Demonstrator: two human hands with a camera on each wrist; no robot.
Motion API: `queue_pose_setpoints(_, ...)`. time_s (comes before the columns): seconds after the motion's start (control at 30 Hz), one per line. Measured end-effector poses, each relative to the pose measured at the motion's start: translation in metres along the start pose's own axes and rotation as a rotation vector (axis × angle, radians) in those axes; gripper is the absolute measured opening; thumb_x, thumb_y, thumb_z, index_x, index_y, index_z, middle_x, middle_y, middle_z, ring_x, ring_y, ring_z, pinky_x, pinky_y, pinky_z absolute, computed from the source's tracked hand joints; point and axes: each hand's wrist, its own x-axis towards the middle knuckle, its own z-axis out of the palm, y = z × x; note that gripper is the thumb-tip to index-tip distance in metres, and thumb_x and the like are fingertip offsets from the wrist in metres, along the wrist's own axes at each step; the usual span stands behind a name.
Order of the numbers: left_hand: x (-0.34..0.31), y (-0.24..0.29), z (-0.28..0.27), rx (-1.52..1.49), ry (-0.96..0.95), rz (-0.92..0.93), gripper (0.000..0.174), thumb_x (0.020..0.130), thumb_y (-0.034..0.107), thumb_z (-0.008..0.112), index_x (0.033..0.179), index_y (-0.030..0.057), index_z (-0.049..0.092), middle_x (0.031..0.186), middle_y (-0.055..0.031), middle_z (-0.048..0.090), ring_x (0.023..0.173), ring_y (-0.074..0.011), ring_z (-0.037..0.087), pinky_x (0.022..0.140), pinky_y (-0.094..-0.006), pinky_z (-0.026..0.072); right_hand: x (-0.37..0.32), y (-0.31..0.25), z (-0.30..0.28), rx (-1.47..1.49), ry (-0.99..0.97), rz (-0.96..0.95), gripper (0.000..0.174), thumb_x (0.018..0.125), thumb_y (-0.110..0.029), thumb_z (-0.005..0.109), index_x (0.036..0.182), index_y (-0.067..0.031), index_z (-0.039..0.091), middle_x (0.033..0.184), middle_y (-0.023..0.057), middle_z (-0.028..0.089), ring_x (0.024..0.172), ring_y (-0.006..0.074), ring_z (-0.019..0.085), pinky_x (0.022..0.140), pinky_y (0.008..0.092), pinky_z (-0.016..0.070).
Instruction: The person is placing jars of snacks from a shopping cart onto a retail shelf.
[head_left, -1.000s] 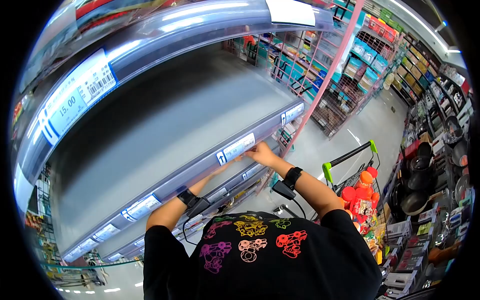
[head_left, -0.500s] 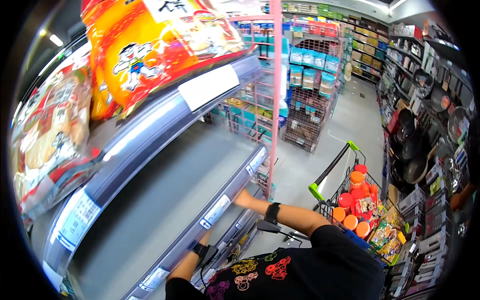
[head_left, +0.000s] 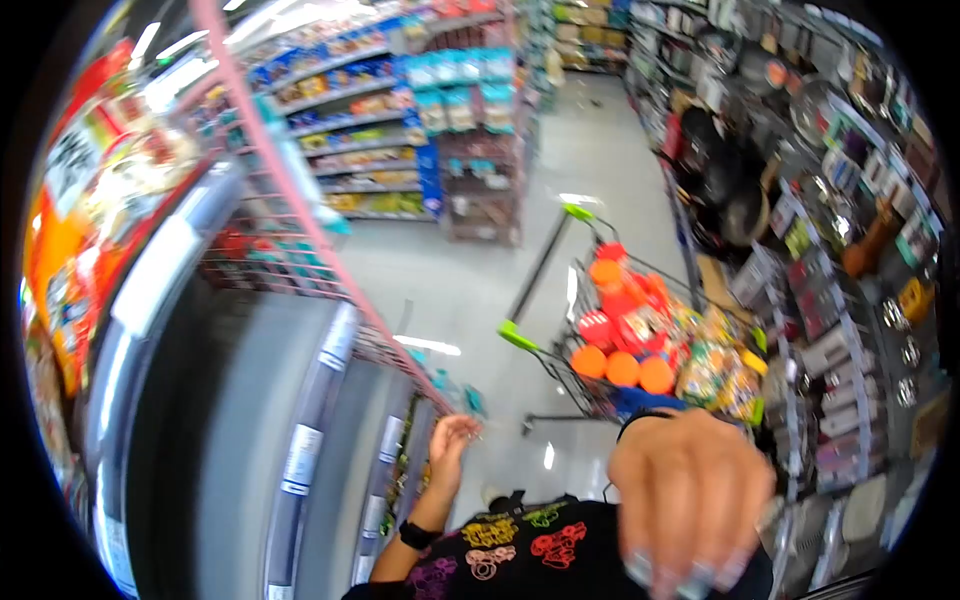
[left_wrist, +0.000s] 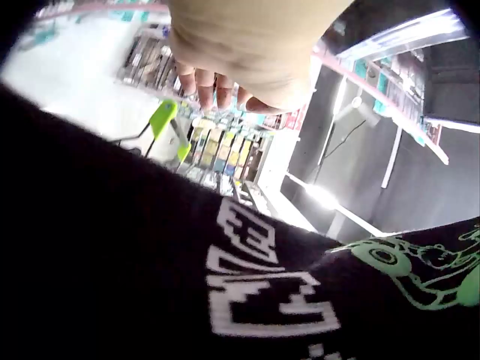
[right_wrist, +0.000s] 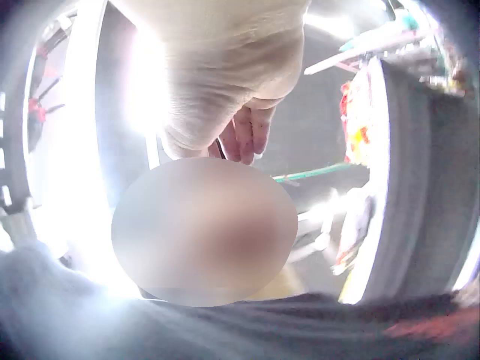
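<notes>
My left hand [head_left: 450,458] is raised beside the end of the grey shelves [head_left: 245,420], its fingers loosely bent with nothing seen in them. In the left wrist view the same hand [left_wrist: 240,52] hangs over the black shirt [left_wrist: 112,262], fingers relaxed. Large and blurred, my right hand [head_left: 695,495] is close to the head camera, back of the hand showing and fingers pointing down. Its palm side shows in the right wrist view, the hand [right_wrist: 225,82] loosely bent, with no clear object in it. It overlaps the near edge of the shopping cart [head_left: 540,270] in the head view.
Orange-lidded jars [head_left: 622,370] and snack packets [head_left: 705,375] fill the cart. Packaged food [head_left: 70,300] lies on the upper left shelf. A pink rack post [head_left: 285,180] stands at the shelf end. Pans [head_left: 745,215] hang along the right side; the aisle floor [head_left: 590,150] runs between.
The view has swung right toward the cart and aisle. Both hands have come away from the shelf edge; the right hand has risen close to the head camera.
</notes>
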Motion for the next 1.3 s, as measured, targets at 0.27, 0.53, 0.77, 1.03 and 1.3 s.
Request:
queue_pose_setpoints(0.27, -0.012, -0.043, 0.111, 0.006, -0.274, -0.258, 0.025, 0.087, 0.005, 0.047, 0.111, 0.0010, 0.051, 0.102, -0.0111, 0.060, 0.095, -0.0195, 0.060, 0.084, -0.0307, 0.0465, -0.001, -0.120, 0.054, -0.274, 0.057, 0.074, 0.009, 0.089, -0.012, 0.060, 0.098, -0.0113, 0.062, 0.111, 0.0095, 0.057, 0.102, 0.0248, 0.059, 0.088, 0.0349, 0.0498)
queue_pose_setpoints(0.53, -0.027, -0.097, 0.184, -0.128, -0.258, -0.544, 0.024, 0.088, 0.008, 0.049, 0.110, 0.0043, 0.054, 0.102, -0.0094, 0.061, 0.092, -0.0186, 0.062, 0.079, -0.0268, 0.0470, -0.026, -0.203, 0.094, -0.391, 0.262, 0.242, 0.019, 0.081, -0.004, 0.068, 0.099, -0.0063, 0.062, 0.106, 0.0134, 0.057, 0.102, 0.0282, 0.057, 0.079, 0.0295, 0.0563)
queue_pose_setpoints(0.77, 0.000, -0.101, 0.219, -0.027, -0.350, -0.551, 0.023, 0.090, 0.011, 0.048, 0.111, 0.0035, 0.053, 0.102, -0.0099, 0.062, 0.091, -0.0197, 0.063, 0.081, -0.0290, 0.0479, -0.034, -0.218, 0.081, -0.308, 0.378, 0.257, 0.015, 0.078, 0.000, 0.070, 0.092, -0.0038, 0.065, 0.111, 0.0179, 0.058, 0.096, 0.0303, 0.060, 0.079, 0.0315, 0.0564)
queue_pose_setpoints(1.03, 0.085, -0.129, 0.226, 0.049, -0.394, -0.648, 0.022, 0.091, 0.013, 0.049, 0.110, 0.0047, 0.055, 0.101, -0.0086, 0.064, 0.091, -0.0186, 0.064, 0.078, -0.0278, 0.0487, -0.073, -0.216, -0.014, -0.496, 0.266, 0.430, 0.016, 0.088, -0.010, 0.060, 0.099, 0.0001, 0.065, 0.112, 0.0165, 0.060, 0.100, 0.0317, 0.060, 0.082, 0.0440, 0.0503)
queue_pose_setpoints(1.3, 0.205, -0.223, 0.233, 0.631, -0.800, -0.235, 0.036, 0.083, 0.024, 0.065, 0.111, 0.0020, 0.057, 0.103, -0.0147, 0.063, 0.100, -0.0259, 0.059, 0.087, -0.0342, 0.0461, -0.312, -0.233, -0.121, -1.400, 0.583, 1.978, 0.077, 0.072, -0.038, 0.072, 0.132, -0.0017, 0.041, 0.122, 0.0241, 0.052, 0.113, 0.0383, 0.052, 0.097, 0.0436, 0.0418)
